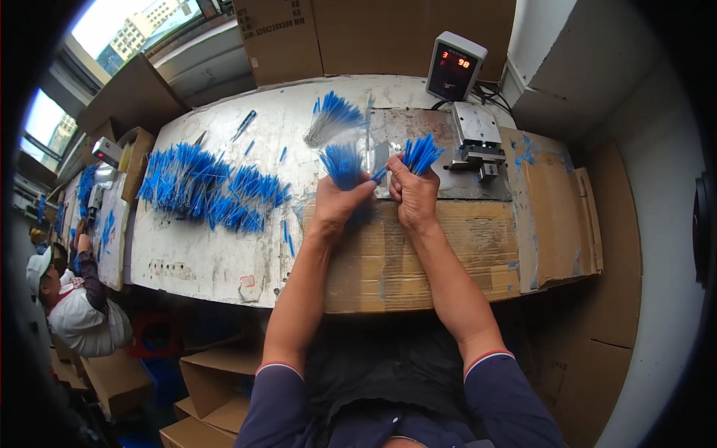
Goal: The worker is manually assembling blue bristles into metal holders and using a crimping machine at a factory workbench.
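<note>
My left hand [340, 200] is closed around a bunch of thin blue-tipped sticks [342, 164], which fan out away from me and are slightly blurred. Beside it, my right hand [416, 196] grips a second blue-tipped bunch [423, 153]. Between the two hands, a single blue stick [379, 175] runs from the left thumb toward the right fingertips. Just beyond my left hand lies a loose bundle [332, 119] with blue tips and pale grey stems. At the left of the table spreads a large heap [190, 183] of the same sticks.
A small metal machine [476, 134] stands at the right, below a white box with a red digital display [455, 66]. Taped cardboard [448, 254] covers the table's near edge. A screwdriver [243, 125] lies behind the heap. Another person [82, 313] sits at far left.
</note>
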Tool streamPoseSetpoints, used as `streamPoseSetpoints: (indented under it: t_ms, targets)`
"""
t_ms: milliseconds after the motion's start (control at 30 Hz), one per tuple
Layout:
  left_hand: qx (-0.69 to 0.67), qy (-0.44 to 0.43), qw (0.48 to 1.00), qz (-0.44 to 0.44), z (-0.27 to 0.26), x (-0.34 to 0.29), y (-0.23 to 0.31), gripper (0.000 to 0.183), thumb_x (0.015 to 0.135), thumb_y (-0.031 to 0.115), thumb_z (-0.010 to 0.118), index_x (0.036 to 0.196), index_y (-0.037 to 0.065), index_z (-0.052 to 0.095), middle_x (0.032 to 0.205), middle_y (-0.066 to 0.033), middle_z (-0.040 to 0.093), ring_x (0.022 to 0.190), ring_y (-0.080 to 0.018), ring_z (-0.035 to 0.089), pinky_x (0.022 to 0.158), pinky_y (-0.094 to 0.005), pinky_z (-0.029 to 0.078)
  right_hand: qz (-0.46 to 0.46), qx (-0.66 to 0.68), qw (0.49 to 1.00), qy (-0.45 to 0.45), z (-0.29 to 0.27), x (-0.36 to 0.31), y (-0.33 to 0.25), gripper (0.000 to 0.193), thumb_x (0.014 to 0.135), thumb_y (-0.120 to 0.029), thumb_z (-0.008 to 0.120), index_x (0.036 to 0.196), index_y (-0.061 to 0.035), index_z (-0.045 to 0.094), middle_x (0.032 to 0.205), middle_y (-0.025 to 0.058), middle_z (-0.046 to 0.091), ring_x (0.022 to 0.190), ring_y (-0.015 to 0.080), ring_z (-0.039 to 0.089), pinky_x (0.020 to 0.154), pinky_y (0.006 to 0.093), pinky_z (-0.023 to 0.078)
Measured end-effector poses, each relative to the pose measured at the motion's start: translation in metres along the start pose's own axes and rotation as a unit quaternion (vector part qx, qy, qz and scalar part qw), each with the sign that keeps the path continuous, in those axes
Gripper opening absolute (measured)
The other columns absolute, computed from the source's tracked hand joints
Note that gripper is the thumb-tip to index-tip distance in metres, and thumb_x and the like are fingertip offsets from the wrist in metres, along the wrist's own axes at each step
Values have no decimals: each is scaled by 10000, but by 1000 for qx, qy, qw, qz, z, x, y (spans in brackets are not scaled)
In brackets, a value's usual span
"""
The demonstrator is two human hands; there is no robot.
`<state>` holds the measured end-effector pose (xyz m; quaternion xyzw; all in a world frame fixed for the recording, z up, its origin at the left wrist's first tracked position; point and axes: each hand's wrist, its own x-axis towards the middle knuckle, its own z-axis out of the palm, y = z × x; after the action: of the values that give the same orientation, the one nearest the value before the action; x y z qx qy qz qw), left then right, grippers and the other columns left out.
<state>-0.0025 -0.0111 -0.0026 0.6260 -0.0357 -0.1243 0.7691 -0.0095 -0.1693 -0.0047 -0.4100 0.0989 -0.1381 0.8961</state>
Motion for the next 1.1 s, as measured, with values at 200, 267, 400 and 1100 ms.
streamPoseSetpoints:
  t_ms: [200, 267, 400, 1100]
  targets:
    - [-39, 53, 997, -32, -6, 1, 9, 181, 865, 60, 812, 998, 18, 696, 836, -55, 714, 686, -140, 678, 650, -278, 561, -36, -138, 990, -16, -10, 5, -4, 94, 914, -44, 756, 985, -26, 695, 756, 28, 663, 551, 96, 551, 491, 271, 417]
    - [-46, 62, 997, -25, -17, 2, 8, 194, 853, 48, 817, 998, 13, 692, 834, -56, 709, 691, -140, 680, 639, -283, 565, -415, -409, 811, -60, -11, 4, -6, 73, 941, -65, 741, 977, -20, 696, 835, 80, 696, 638, 125, 609, 554, 271, 474]
    - [-24, 48, 998, -27, -19, 2, 6, 207, 841, 61, 807, 1013, 11, 703, 872, -55, 714, 721, -131, 676, 662, -276, 556, -530, -480, 678, -170, 9, -9, -29, 358, 730, 35, 710, 1085, -9, 701, 1141, 159, 732, 1073, 330, 686, 953, 463, 527]
    - [-191, -94, 977, -17, -17, -3, 16, 439, 881, 138, 774, 1248, 1, 577, 1020, -115, 678, 776, -171, 678, 698, -336, 585, 75, -165, 976, -124, -3, -11, -20, 215, 941, -119, 769, 1092, 13, 690, 778, 31, 664, 521, 106, 595, 427, 240, 434]
